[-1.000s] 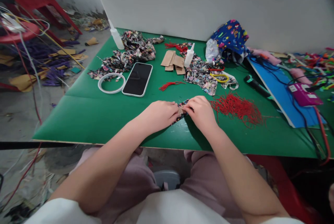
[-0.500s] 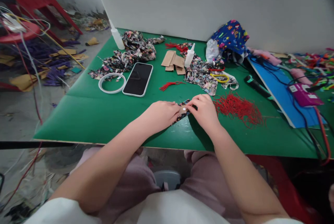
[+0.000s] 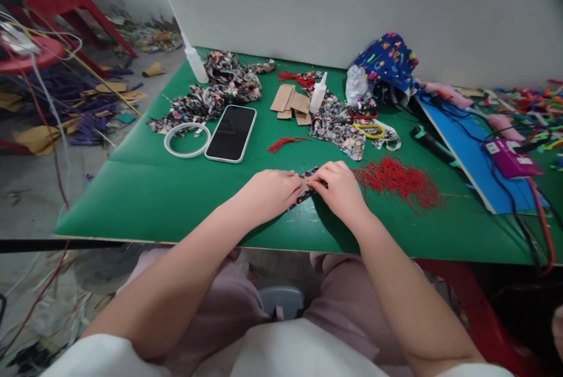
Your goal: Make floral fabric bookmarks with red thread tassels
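A narrow dark floral cloth strip (image 3: 295, 203) lies at a slant on the green table, with a small brown card piece (image 3: 304, 187) on it. My left hand (image 3: 269, 192) is bent over the strip's left end, fingers together, holding it against the table. Over the card, my right hand (image 3: 338, 188) is closed in a pinch. Whatever sits between its fingertips is too small and covered to make out. Just right of that hand spreads a heap of red strings (image 3: 398, 183). Beyond both hands lies a red tassel (image 3: 281, 143).
Toward the back are a phone (image 3: 231, 133), a tape roll (image 3: 169, 145), brown card pieces (image 3: 284, 98), glue bottles (image 3: 318, 94) (image 3: 196, 65), floral cloth (image 3: 237, 87) and yellow-handled scissors (image 3: 369, 131). A blue board (image 3: 479, 172) with cables and a purple box (image 3: 512, 159) occupies the right.
My right fingertips have shifted slightly left and now cover the small white spot that showed on the card. My left hand stays in place.
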`<state>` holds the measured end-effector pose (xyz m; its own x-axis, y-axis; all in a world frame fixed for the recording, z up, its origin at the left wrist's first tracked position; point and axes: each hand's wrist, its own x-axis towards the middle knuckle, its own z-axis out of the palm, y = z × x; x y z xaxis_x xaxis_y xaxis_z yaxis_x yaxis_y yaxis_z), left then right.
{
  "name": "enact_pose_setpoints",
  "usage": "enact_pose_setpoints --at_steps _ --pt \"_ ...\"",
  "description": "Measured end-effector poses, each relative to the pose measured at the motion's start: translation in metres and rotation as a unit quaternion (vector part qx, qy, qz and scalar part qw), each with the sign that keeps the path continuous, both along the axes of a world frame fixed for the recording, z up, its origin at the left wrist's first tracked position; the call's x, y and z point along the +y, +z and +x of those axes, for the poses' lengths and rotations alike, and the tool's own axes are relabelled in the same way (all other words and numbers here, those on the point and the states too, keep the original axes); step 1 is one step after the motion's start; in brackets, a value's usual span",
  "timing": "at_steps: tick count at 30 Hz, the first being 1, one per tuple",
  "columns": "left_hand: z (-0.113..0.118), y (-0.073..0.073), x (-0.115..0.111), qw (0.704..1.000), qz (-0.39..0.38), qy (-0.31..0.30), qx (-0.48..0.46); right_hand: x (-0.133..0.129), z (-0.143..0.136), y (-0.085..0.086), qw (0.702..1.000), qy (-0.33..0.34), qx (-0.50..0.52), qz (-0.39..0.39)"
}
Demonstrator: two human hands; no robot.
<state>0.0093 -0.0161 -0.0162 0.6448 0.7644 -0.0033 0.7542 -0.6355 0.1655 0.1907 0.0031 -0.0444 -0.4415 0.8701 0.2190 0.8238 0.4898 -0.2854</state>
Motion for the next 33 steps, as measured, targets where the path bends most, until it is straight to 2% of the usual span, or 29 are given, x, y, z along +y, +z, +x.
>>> enact_pose_setpoints --at_steps 5,26,33 --pt "0.0 0.002 -0.001 1.0 0.005 -0.002 -0.002 0.003 0.006 -0.001 1.0 -0.022 0.003 0.0" --pt "0.003 0.0 0.001 1.0 -0.017 0.012 0.001 -0.001 -0.005 0.008 0.998 -0.007 -0.06 -0.022" --pt "0.001 0.002 -0.001 1.0 -0.022 0.0 -0.007 0.001 -0.001 0.007 0.999 0.012 -0.012 -0.037"
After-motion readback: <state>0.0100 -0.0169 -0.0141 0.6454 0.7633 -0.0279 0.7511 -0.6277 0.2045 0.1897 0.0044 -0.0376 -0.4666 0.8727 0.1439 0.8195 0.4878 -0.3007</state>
